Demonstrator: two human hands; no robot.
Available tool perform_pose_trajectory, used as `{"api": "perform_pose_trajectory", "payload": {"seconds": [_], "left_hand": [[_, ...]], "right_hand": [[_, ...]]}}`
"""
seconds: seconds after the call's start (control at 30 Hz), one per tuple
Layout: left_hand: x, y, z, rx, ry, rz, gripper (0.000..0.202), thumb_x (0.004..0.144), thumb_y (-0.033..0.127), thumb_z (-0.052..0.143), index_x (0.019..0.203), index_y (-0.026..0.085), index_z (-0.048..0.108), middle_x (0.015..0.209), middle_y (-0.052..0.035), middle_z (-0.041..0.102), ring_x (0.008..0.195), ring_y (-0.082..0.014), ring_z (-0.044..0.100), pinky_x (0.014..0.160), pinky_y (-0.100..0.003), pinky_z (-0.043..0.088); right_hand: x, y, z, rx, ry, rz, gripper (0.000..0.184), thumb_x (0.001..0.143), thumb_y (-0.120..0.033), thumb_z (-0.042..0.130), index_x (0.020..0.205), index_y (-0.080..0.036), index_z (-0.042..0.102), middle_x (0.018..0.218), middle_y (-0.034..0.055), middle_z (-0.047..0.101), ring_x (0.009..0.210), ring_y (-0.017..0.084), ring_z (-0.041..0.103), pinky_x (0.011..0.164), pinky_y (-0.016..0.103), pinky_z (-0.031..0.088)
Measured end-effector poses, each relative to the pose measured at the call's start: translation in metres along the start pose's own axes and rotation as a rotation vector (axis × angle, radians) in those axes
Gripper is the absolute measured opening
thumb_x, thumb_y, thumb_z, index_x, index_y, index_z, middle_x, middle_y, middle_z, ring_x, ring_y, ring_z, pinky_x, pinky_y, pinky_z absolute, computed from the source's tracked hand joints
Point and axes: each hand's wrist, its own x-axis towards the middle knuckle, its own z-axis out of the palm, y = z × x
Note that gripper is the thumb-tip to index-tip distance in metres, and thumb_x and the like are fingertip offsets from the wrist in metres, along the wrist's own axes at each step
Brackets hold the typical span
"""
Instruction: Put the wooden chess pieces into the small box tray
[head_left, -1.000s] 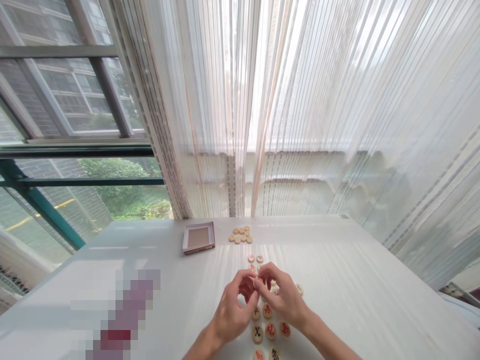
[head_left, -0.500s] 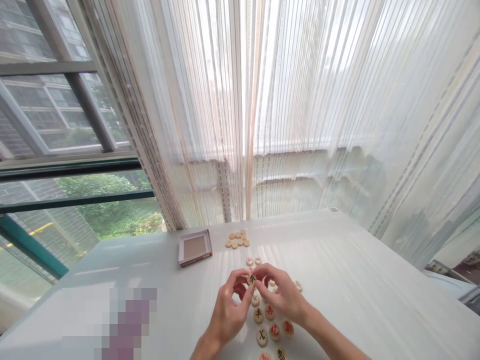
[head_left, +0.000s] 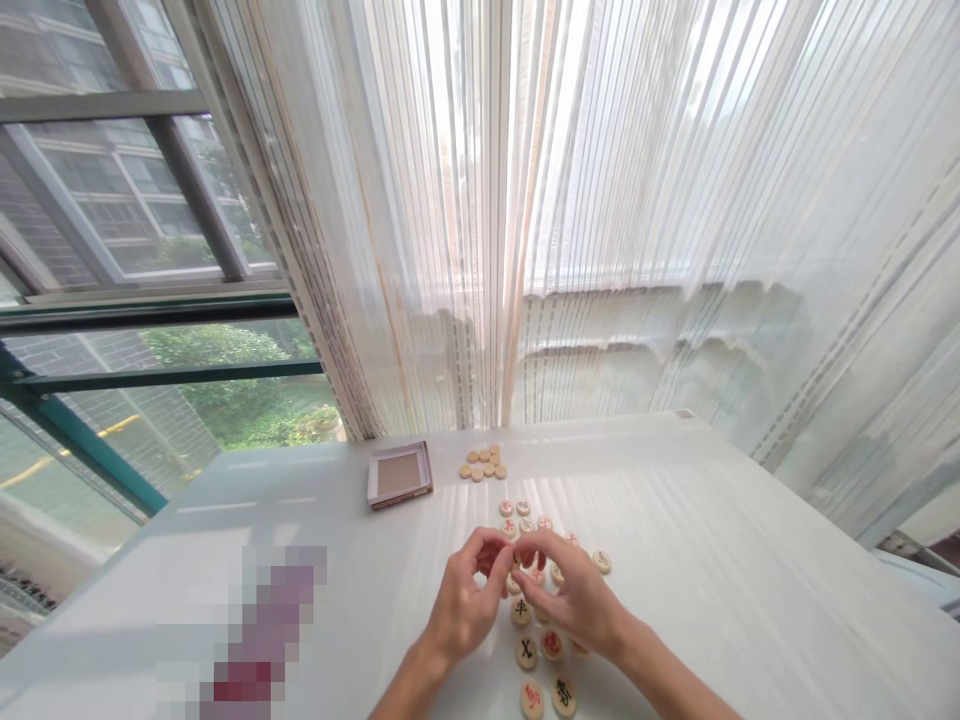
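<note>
My left hand pinches a round wooden Chinese chess piece between thumb and fingers. From the other side, the fingertips of my right hand close on the same piece, which is mostly hidden. Below the hands lie face-up pieces with black or red characters, among them a black-marked piece, a red-marked piece and a red horse piece. Beyond the fingers are more face-up pieces, such as a red-marked piece. My right hand partly covers others.
A shallow open box sits toward the back of the white table. Right of it, several blank-faced pieces lie in a cluster. Striped sheer curtains hang behind the table's far edge. A blurred-out patch covers the left front.
The held piece has turned, so its black character no longer faces me squarely. The view has shifted slightly, showing more of the pieces beyond my hands.
</note>
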Motion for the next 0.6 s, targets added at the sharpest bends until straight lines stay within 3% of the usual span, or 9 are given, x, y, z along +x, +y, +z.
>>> {"api": "perform_pose_trajectory", "payload": {"seconds": [0.33,0.5,0.6], "left_hand": [[-0.003,0.005,0.002,0.041,-0.069,0.028,0.028,0.100,0.038,0.059,0.121,0.020,0.057,0.104,-0.0089,0.071,0.074,-0.0168,0.067,0.068,-0.028,0.056],[-0.005,0.006,0.005,0.097,-0.080,0.070,0.026,0.100,0.037,0.059,0.120,0.020,0.059,0.104,-0.0089,0.073,0.070,-0.0166,0.066,0.065,-0.028,0.055],[-0.006,0.008,0.004,0.138,-0.079,0.093,0.026,0.098,0.035,0.062,0.120,0.021,0.060,0.102,-0.0093,0.074,0.072,-0.0186,0.067,0.066,-0.030,0.055]], "right_hand": [[0.001,0.002,-0.010,-0.026,0.030,-0.013,0.021,0.095,-0.018,0.061,0.114,-0.025,0.064,0.095,0.0033,0.070,0.083,0.020,0.065,0.077,0.033,0.055],[0.003,0.002,-0.012,0.007,0.057,0.039,0.004,0.097,-0.025,0.062,0.099,-0.023,0.065,0.087,0.0027,0.070,0.078,0.018,0.064,0.073,0.031,0.054],[0.004,0.003,-0.009,0.013,0.087,0.041,0.008,0.097,-0.029,0.063,0.093,-0.022,0.065,0.083,0.0026,0.069,0.075,0.019,0.064,0.070,0.031,0.053]]}}
